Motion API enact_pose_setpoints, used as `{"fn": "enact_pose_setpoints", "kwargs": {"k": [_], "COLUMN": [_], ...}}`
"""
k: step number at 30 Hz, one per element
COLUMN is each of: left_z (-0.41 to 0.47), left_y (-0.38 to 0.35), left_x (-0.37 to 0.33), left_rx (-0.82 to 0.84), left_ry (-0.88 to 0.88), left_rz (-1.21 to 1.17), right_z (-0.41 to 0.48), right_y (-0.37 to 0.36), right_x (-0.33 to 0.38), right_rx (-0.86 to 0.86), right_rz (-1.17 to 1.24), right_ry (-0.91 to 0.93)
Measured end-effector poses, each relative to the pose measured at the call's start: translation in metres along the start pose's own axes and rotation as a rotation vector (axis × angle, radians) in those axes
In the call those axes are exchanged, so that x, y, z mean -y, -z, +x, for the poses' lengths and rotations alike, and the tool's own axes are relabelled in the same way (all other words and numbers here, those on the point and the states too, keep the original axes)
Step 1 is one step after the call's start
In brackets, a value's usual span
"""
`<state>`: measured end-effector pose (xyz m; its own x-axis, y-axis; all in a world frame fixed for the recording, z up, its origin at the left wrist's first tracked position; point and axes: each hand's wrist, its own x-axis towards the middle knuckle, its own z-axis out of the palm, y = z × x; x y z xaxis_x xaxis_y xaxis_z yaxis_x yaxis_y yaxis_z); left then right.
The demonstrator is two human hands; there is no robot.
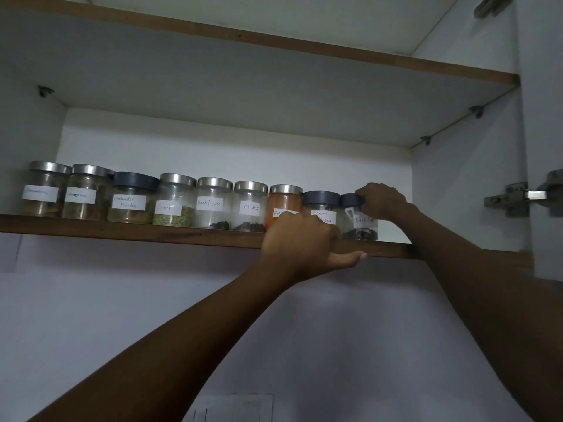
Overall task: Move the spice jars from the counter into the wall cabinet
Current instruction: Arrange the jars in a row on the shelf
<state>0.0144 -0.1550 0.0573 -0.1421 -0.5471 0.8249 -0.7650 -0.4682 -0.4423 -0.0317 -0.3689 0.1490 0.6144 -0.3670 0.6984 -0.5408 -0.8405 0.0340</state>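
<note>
Several labelled glass spice jars stand in a row on the cabinet shelf (131, 231). At the row's right end is a dark-lidded jar (359, 219) with dark contents, and my right hand (382, 201) grips its lid from the right. Beside it stands the Garam Masala jar (321, 208), then an orange-powder jar (285, 202). My left hand (300, 243) clasps the shelf's front edge, thumb underneath, and covers the lower parts of those two jars. Further left are the Cloves jar (249, 207) and the Black Pepper jar (211, 205).
The upper shelf (274, 41) hangs low over the jars. The cabinet's right wall carries a metal hinge (515, 197), and the open door (545, 147) lies at the far right. A little free shelf remains right of the last jar. A wall switch plate (231, 406) sits below.
</note>
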Motion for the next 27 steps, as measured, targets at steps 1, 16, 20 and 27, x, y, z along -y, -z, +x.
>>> {"fn": "enact_pose_setpoints", "kwargs": {"k": [1,16,20,27], "left_z": [0.000,-0.001,-0.001,0.001], "left_y": [0.000,0.000,0.002,0.003], "left_x": [0.000,0.000,-0.001,-0.002], "left_rx": [-0.003,-0.035,-0.043,0.007], "left_ry": [-0.005,-0.017,-0.019,0.030], "left_rz": [0.004,0.014,0.042,0.098], "right_z": [0.001,-0.001,-0.005,-0.017], "right_y": [0.000,-0.003,-0.006,0.007], "right_x": [0.000,0.000,-0.002,0.015], "right_rx": [0.015,0.089,0.062,-0.311], "right_rz": [0.003,0.100,0.136,0.461], "right_ry": [0.001,0.011,0.004,-0.073]}}
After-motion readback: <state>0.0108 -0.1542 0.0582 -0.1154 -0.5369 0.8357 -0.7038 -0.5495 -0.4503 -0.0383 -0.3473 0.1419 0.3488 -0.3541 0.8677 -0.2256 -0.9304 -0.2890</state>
